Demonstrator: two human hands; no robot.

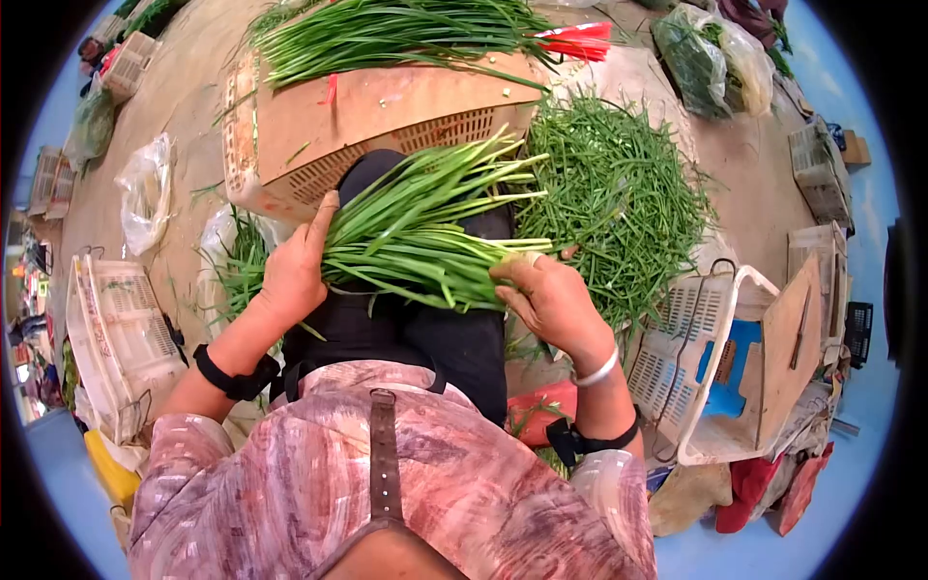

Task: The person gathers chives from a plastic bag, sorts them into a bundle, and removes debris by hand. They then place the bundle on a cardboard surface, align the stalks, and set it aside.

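Note:
Across my lap lies a loose bunch of garlic chives [416, 232], green leaves to the left and paler stem ends fanned to the right. My left hand [298, 259] grips its leafy end, index finger stretched along the side and the other fingers hidden beneath. At the stem end, my right hand [553, 298] has thumb and fingers closed on the lower stalks. Just beyond, a cardboard-topped upturned crate [387, 106] carries a larger pile of chives [406, 37] and red ties [576, 41].
A heap of loose green trimmings [619, 198] covers the floor at right. White plastic crates stand at left [124, 338] and right [691, 338], the latter with a board leaning in it. Plastic bags lie at left [147, 193] and at the upper right [715, 63].

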